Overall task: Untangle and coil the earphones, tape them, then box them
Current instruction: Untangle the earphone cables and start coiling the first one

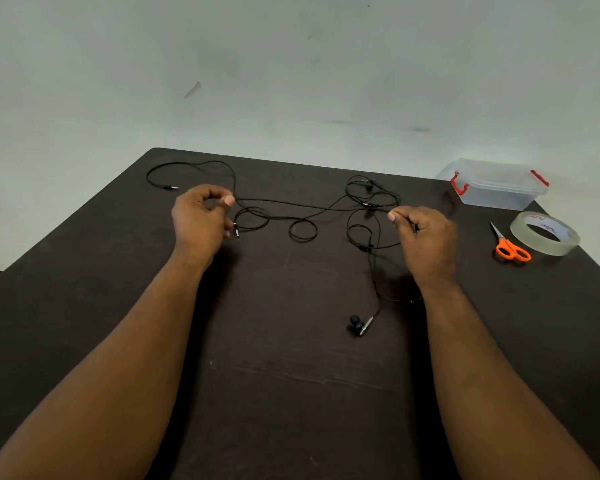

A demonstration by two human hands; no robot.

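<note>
A dark table filled the lower half of the frame. The black wire lay stretched across the middle, with loops and a messy knot toward the right. Its plug lay at the upper left, far from the rest.

The left hand pinched the wire between thumb and finger, left of centre. The right hand pinched it too, right of centre, with the other fingers curled. Both hands were probably held apart to pull the wire straight, so the knots could be seen. One earbud lay low in the middle, near the right arm.

At the upper right sat a clear box with red clips, likely waiting for the wire. Below it lay orange scissors just beside a roll of tape, probably kept close for later.
</note>
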